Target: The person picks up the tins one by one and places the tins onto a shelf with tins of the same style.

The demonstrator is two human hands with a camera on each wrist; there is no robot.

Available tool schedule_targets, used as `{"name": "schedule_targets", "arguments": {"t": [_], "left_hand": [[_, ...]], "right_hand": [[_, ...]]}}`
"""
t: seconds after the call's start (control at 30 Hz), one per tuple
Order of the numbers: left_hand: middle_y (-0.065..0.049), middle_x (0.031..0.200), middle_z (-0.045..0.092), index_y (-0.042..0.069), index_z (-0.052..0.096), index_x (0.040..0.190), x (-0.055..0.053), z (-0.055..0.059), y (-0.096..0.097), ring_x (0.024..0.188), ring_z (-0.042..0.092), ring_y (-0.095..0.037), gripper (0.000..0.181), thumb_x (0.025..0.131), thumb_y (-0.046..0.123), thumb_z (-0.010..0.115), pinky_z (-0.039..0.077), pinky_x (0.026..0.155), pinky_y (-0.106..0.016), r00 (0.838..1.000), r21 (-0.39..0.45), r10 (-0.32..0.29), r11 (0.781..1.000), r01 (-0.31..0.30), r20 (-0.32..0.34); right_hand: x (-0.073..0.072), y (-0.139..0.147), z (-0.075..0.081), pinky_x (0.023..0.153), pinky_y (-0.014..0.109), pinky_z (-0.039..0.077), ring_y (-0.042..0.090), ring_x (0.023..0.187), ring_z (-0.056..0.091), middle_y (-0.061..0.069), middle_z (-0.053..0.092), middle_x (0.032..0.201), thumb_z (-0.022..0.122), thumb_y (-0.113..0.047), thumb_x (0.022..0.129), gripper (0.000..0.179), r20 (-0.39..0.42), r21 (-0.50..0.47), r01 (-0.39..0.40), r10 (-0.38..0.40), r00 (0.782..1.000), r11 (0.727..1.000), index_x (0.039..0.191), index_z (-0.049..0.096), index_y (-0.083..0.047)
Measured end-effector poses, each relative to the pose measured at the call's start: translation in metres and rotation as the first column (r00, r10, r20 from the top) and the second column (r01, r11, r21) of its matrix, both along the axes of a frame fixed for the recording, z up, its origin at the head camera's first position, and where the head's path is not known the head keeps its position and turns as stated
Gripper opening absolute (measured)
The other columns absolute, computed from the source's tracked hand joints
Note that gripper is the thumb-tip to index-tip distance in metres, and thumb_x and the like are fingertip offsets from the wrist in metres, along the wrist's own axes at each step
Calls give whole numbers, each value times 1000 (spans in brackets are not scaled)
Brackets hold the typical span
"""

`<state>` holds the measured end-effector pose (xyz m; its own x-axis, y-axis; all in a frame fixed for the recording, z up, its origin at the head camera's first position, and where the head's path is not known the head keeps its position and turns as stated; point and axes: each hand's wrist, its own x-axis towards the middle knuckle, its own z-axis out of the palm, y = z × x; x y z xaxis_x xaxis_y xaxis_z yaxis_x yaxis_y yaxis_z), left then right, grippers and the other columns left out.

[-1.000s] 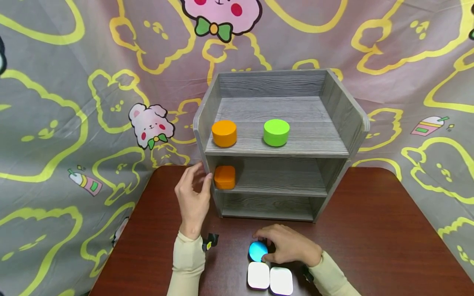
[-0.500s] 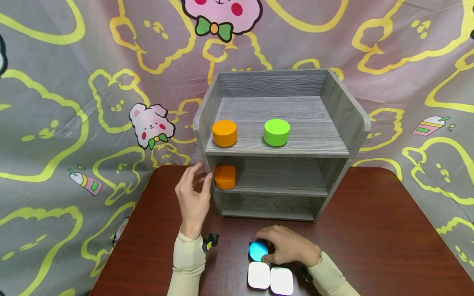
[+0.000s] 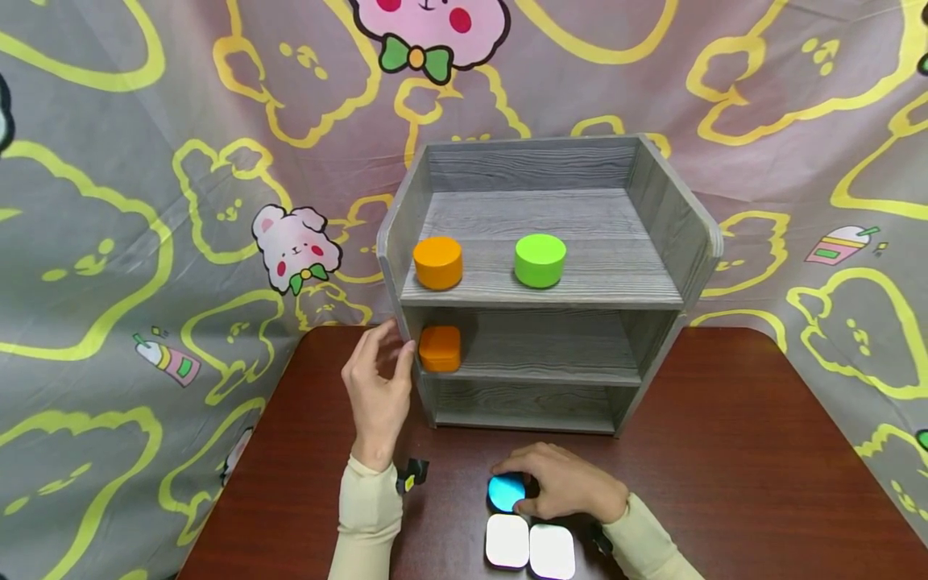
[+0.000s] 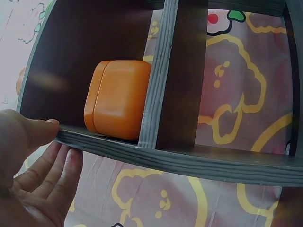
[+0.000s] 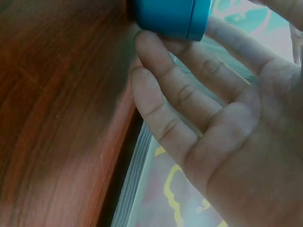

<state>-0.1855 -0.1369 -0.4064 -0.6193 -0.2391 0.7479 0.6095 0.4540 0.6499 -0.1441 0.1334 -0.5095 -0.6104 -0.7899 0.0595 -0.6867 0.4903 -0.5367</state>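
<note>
A printed cloth (image 3: 217, 105) hangs behind the tabletop (image 3: 725, 451), whose dark wood spreads well past the shelf unit (image 3: 536, 217) on both sides. Side walls hem in the unit's top level; its front lies open. The left hand (image 3: 379, 395) pinches the left wall's front edge between thumb and fingers. The right hand (image 3: 569, 481) is low, fingers curled.

An orange round box (image 3: 438, 263) and a green round box (image 3: 540, 260) stand near the top board's front edge. On the middle level, an orange squarish box (image 3: 440, 348) keeps beside the left wall; the left wrist view adds its seam. Two white boxes (image 3: 507, 541) crowd the near side of the blue round box (image 3: 506, 492), which the right fingers and thumb grip before the unit; only the right wrist view shows its seamed side.
</note>
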Motion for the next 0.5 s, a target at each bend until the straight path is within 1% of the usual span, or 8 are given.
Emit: {"name": "schedule_targets", "arguments": {"t": [0.2,0.37,0.5], "left_hand": [[-15,104,74,0,72,119,-1,-1,0,92,73,-20,32,88,-6,78,61,82,-13,1000,2,1,1000,-1,3],[-15,104,74,0,72,119,0,-1,0,93,73,-21,33,87,-6,78,61,83,-13,1000,6,-2,1000,2,8],[-15,104,74,1,73,120,0,0,0,92,73,-23,33,88,-6,78,61,83,-13,1000,8,-2,1000,1,8]], "right_hand": [[-2,0,1,91,27,60,4,108,67,-6,74,123,80,-18,82,47,22,19,24,-25,999,1000,128,72,-15],[-2,0,1,90,26,59,2,106,66,-9,74,121,84,-23,81,48,49,14,26,-27,998,1000,127,71,-17],[-2,0,0,90,25,59,2,107,66,-10,74,122,87,-23,78,52,44,3,19,-19,999,1000,127,71,-20]]}}
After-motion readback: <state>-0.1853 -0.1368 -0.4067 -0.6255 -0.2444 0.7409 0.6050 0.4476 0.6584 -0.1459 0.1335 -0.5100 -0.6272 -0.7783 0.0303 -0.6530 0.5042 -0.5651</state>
